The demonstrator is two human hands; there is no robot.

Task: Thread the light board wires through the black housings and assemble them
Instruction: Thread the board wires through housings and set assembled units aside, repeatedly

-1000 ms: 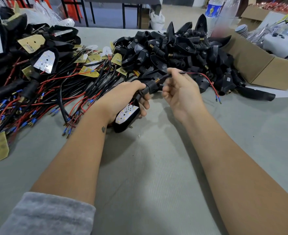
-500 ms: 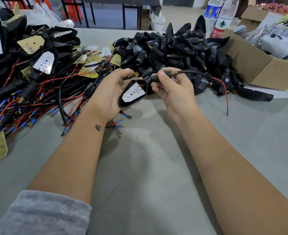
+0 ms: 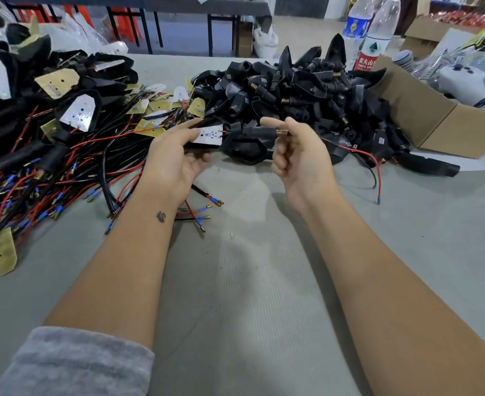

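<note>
My left hand [image 3: 175,161] is palm up and holds a small white light board [image 3: 210,134] at its fingertips. A short red lead runs from the board into a black housing [image 3: 251,133] just to its right. My right hand [image 3: 299,158] pinches the brass threaded end [image 3: 281,132] of that housing's stem, index finger pointing left. Red and black wires [image 3: 377,172] come out past my right hand and droop onto the grey table [image 3: 249,281], ending in a blue-sleeved tip.
A tangle of wired light boards [image 3: 64,124] fills the left side. A heap of black housings [image 3: 307,92] lies behind my hands. A cardboard box [image 3: 424,118] and two water bottles [image 3: 375,38] stand at the right. Loose wire ends [image 3: 204,215] lie near my left wrist.
Both hands rose and moved forward toward the housing pile and spread slightly apart. The board now faces up at my left fingertips; my right hand grips the brass end.
</note>
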